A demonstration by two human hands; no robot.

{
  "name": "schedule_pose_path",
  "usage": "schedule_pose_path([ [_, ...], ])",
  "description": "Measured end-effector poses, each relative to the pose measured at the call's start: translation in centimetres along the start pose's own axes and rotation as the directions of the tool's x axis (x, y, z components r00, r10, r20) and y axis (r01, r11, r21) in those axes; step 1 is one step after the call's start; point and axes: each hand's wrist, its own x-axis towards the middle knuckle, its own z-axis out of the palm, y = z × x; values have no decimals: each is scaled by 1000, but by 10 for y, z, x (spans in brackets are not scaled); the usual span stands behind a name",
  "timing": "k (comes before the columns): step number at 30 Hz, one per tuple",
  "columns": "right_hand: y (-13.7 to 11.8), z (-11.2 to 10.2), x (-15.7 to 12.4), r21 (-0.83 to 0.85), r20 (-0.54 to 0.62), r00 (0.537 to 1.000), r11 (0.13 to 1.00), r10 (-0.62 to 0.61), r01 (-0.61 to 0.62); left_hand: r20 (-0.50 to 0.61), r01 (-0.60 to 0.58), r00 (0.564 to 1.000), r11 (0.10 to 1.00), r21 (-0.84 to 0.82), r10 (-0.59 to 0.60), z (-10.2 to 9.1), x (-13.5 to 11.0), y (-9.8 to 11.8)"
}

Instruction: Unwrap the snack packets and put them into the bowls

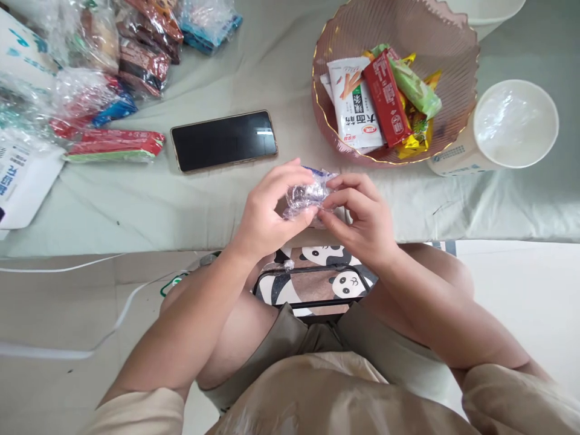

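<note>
Both of my hands meet at the table's front edge on a crinkled clear plastic wrapper with some blue-purple on it. My left hand grips it from the left, with the thumb low and the fingers curled over the top. From the right, the thumb and fingers of my right hand pinch its edge. What lies inside the plastic, if anything, I cannot make out. A dark-screened phone rests just beyond my left hand. Past my right hand stands a pink ribbed bowl with a gold rim, holding several packaged snacks.
A paper cup with clear plastic inside stands right of the bowl, another cup behind it. Bagged snacks and red-green packets fill the table's left side. A panda-print bag lies on my lap. White cable hangs at left.
</note>
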Motion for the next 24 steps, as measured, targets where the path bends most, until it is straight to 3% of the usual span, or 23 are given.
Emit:
schedule_pose_path([
  [3, 0, -1, 2, -79, -25, 998, 995, -61, 59, -78, 164, 983, 986, -41, -167, 3, -4, -9],
  [6, 0, -1, 3, -63, -38, 987, 986, -156, 154, 42, 285, 959, 948, -140, -282, 0, -3, -12],
  [9, 1, 0, 2, -55, -55, 982, 982, -181, 178, 126, 340, 939, 918, -205, -320, -2, 2, -6],
  [14, 4, 2, 1, -153, -100, 991, 986, -83, 67, -6, 272, 960, 940, -204, -279, 2, 5, -2],
  [19, 6, -16, 5, -287, -73, 997, 958, -16, -5, -109, 264, 952, 948, -176, -285, -3, 1, -23],
  [24, 9, -32, 1, -604, -2, 984, 784, 179, -143, -140, 303, 937, 945, -122, -319, -14, -1, -38],
])
